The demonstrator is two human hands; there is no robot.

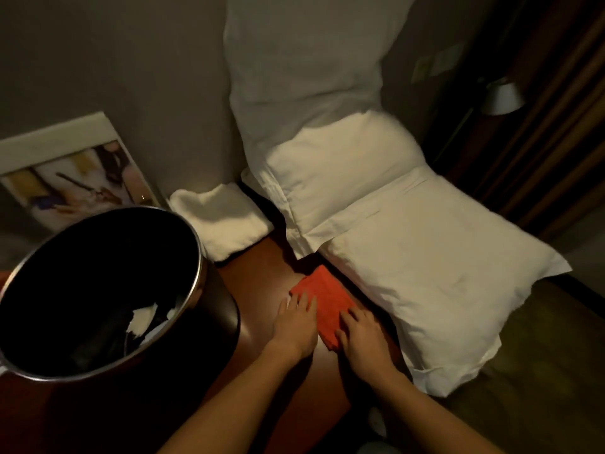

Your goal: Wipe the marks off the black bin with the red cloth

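Both hands flat on red cloth

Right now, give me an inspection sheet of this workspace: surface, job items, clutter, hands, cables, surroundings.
Surface: brown wooden tabletop, glossy, dim light.
Job's things: red cloth folded, flat on the tabletop; black bin with metal rim stands to its left, apart from it; marks not discernible.
Clutter: folded white towel behind the bin; white pillows to the right of the cloth; white scraps inside the bin.
Hands: left hand flat on the cloth's left edge; right hand flat on its near end; no grip yet.
Cables: nothing seen.
Surroundings: picture leaning on the grey wall; lamp at right.
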